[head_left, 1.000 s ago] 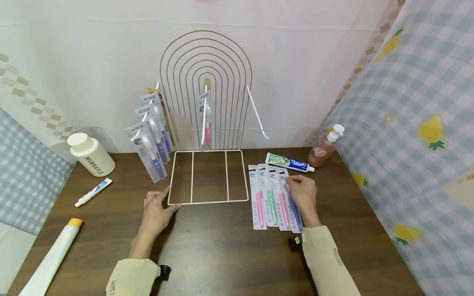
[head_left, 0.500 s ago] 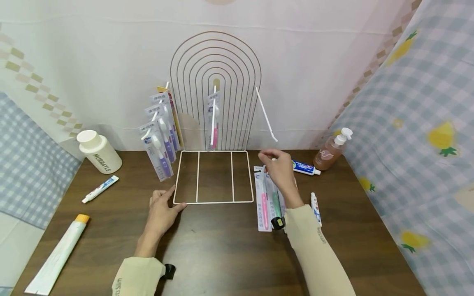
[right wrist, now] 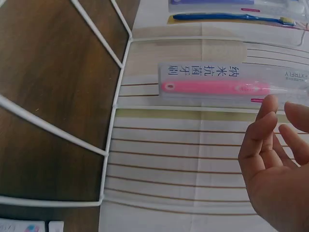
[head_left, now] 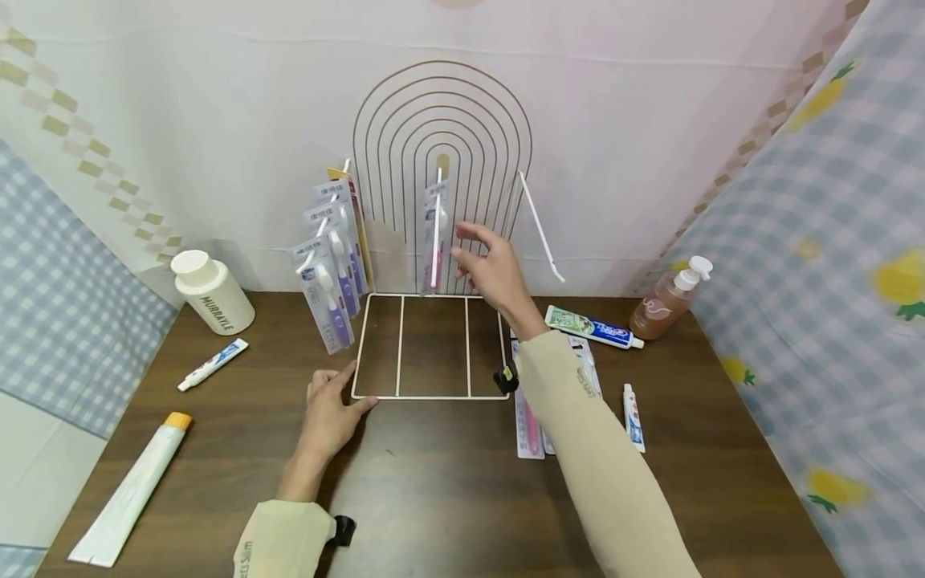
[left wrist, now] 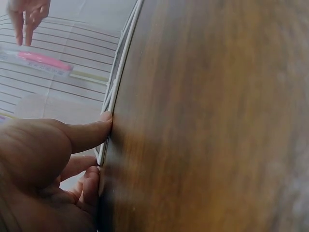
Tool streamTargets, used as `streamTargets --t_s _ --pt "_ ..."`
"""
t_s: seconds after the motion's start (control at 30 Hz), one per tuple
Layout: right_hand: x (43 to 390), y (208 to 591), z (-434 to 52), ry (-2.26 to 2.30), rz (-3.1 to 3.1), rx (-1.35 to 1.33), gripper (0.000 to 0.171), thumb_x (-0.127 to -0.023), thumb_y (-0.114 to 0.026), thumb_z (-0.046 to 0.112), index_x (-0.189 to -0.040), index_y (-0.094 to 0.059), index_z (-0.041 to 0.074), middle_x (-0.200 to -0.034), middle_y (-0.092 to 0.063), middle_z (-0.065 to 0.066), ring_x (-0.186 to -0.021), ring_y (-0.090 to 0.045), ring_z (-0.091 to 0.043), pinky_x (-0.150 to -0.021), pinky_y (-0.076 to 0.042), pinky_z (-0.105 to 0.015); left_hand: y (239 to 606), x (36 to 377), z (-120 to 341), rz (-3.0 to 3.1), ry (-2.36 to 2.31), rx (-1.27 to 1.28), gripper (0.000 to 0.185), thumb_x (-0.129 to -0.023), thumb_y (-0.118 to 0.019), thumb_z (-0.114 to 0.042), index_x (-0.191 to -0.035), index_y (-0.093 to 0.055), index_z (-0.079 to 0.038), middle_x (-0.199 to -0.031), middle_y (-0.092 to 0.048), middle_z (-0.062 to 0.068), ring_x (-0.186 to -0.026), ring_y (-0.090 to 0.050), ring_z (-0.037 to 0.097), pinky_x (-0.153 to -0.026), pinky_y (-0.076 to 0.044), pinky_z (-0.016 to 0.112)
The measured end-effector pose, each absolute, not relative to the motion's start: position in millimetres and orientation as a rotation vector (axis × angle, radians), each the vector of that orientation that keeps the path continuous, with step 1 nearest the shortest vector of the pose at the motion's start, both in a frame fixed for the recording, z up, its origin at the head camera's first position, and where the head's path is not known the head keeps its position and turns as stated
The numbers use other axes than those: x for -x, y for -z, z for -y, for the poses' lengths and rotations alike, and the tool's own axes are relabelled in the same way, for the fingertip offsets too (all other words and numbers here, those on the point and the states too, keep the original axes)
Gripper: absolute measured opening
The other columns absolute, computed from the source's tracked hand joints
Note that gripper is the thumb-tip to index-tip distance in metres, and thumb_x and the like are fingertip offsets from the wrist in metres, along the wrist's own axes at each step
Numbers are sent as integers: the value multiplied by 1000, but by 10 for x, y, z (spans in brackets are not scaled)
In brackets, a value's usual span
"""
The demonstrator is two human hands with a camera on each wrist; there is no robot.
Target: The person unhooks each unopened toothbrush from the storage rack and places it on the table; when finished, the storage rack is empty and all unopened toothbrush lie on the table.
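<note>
My right hand (head_left: 482,265) is raised in front of the white wire arch rack (head_left: 442,104), fingers straight and holding nothing. Its fingertips (right wrist: 268,105) are just beside the pink toothbrush pack (head_left: 436,233) hanging on the middle hook; the same pack (right wrist: 217,87) fills the right wrist view. My left hand (head_left: 328,404) lies flat on the table. Its thumb (left wrist: 96,129) touches the front left corner of the rack's base frame (head_left: 432,396). Several purple toothbrush packs (head_left: 332,273) hang on the left hook. The right hook (head_left: 542,229) is bare.
More toothbrush packs (head_left: 527,421) lie on the table, partly under my right forearm. Around them are a toothpaste tube (head_left: 592,327), a brown pump bottle (head_left: 668,297) and a small tube (head_left: 633,417). At left stand a white bottle (head_left: 213,301), a small tube (head_left: 213,365) and a large tube (head_left: 133,490).
My right hand lifted off the toothbrush packs on the table and moved up and left to the hanging pink pack, empty. The left hand stayed at the rack's corner.
</note>
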State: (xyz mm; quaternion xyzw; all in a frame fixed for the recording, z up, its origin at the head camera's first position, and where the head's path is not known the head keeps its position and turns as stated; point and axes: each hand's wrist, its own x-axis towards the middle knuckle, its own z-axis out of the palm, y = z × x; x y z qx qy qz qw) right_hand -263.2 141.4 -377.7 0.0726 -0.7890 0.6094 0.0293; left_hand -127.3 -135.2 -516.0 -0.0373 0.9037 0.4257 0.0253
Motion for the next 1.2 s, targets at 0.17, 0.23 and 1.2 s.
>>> streamTargets --t_s 0.17,0.23,1.2 --pt "2713 3698 -1407 -1955 2423 -227 58 -110 -66 2 -167 -58 11 -164 -63 -19 -78 -70 -12 -63 -55 -22 5286 1311 1331 -2796 -1335 68 82 -99 -88 -20 -169 -51 2 -134 -51 23 -129 -46 43 -112 -44 58" --pt "2720 3675 -1407 -1978 2417 -239 56 -109 -66 -1 -164 -61 9 -158 -66 -21 -77 -70 -12 -62 -54 -23 5290 1315 1315 -2794 -1334 61 82 -99 -88 -21 -169 -51 1 -134 -51 23 -129 -46 42 -112 -44 58" --pt "2294 3849 -1622 -1975 2241 -106 15 -107 -75 1 -114 -75 -12 -85 -68 6 -62 -60 -7 -58 -48 -18 5079 1260 1317 -2745 -1276 111 81 -105 -84 -18 -171 -45 5 -144 -47 31 -136 -41 50 -119 -39 64"
